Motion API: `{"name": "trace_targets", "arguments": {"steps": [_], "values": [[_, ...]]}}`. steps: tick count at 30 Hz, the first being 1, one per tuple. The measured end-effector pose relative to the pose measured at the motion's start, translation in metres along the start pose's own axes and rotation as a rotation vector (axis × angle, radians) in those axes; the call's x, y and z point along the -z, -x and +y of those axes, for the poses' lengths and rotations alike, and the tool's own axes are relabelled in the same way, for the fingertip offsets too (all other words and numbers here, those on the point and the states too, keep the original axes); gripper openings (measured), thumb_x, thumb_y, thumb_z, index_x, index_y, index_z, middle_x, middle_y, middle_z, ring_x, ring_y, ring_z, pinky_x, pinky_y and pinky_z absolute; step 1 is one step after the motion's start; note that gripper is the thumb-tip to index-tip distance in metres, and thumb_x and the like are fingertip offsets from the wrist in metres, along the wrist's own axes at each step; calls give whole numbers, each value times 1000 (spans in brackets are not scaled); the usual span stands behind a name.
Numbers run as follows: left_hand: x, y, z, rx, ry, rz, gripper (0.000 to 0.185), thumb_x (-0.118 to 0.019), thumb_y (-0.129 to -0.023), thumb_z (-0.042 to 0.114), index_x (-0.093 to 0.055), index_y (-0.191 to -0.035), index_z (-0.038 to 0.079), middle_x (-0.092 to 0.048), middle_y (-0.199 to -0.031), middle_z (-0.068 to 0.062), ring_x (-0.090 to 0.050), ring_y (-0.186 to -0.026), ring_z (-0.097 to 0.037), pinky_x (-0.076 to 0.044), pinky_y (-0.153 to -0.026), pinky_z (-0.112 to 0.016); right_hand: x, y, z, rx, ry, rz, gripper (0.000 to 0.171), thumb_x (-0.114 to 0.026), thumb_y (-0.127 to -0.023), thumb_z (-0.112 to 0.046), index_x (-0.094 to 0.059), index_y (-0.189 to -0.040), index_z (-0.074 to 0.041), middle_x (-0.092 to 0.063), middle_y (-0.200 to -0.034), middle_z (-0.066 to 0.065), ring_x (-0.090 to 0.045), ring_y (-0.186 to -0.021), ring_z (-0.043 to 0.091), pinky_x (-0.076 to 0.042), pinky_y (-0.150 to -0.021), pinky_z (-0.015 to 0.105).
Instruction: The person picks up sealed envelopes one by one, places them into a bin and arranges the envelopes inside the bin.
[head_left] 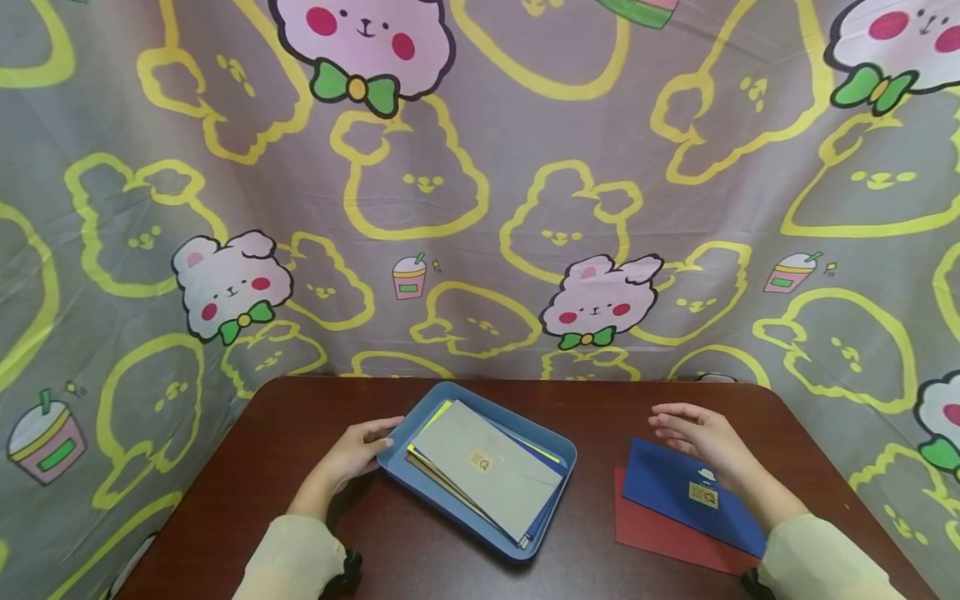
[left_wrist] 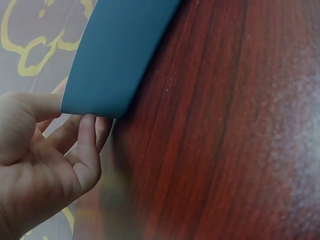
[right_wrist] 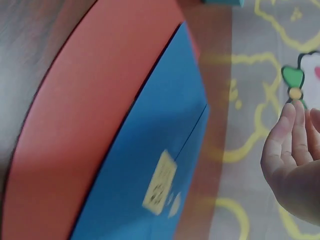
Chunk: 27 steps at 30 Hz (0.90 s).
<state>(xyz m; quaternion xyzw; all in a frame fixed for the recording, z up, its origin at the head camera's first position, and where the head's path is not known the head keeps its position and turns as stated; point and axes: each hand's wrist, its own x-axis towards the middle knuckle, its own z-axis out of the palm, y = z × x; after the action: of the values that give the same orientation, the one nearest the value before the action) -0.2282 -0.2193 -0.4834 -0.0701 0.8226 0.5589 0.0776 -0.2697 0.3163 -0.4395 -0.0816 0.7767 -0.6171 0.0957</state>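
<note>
Blue plastic tray (head_left: 558,454) sits mid-tabletop (head_left: 300,433), long axis running diagonally from far left to near right, with a grey envelope (head_left: 480,467) topmost on its stack. Left hand (head_left: 360,450) grips the tray's far-left corner, thumb above, fingers (left_wrist: 87,137) beneath. Right hand (head_left: 701,437) hovers flat and relaxed above a navy envelope (head_left: 675,496) lying on a red envelope (head_left: 652,533).

Even, soft indoor light, faint sheen on the table (left_wrist: 260,125), blurred wrist views, fisheye-bent edges.
</note>
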Motion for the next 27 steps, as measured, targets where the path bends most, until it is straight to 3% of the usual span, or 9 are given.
{"name": "trace_targets", "arguments": {"steps": [8,16,19,21,27], "values": [[0,-1,0,9,3,6,42,-59,-103,2,-60,-144,7,-63,-133,-19,-66,-105,-24,-53,-92,-54,28,9,16,-40,31,28,32,-61,-105,-21,-64,-129,0,-74,-106,-9,-70,-98,10,-56,-84,25],[0,-2,-1,11,3,10,42,-59,-103,2,-60,-144,7,-63,-134,-19,-66,-107,-25,-53,-93,-54,59,18,31,-28,249,35,47,-62,-105,-17,-52,-136,17,-69,-123,24,-70,-96,7,-57,-80,27],[0,-2,0,13,-1,13,42,-59,-102,1,-60,-144,7,-63,-134,-19,-66,-107,-25,-52,-94,-55,70,21,40,-44,355,57,48,-65,-103,-18,-53,-134,17,-68,-121,27,-70,-93,7,-58,-77,28],[0,-2,1,12,-3,13,42,-59,-102,1,-60,-144,7,-63,-134,-20,-66,-107,-26,-52,-94,-55,76,23,45,-53,465,66,48,-67,-101,-20,-56,-131,16,-69,-117,26,-70,-93,13,-58,-76,31],[0,-1,1,19,0,16,42,-59,-103,1,-60,-144,7,-61,-136,-20,-65,-108,-25,-52,-94,-55,87,27,54,-113,778,39,60,-78,-91,-34,-62,-123,14,-69,-109,29,-65,-103,45,-52,-84,57]]}}
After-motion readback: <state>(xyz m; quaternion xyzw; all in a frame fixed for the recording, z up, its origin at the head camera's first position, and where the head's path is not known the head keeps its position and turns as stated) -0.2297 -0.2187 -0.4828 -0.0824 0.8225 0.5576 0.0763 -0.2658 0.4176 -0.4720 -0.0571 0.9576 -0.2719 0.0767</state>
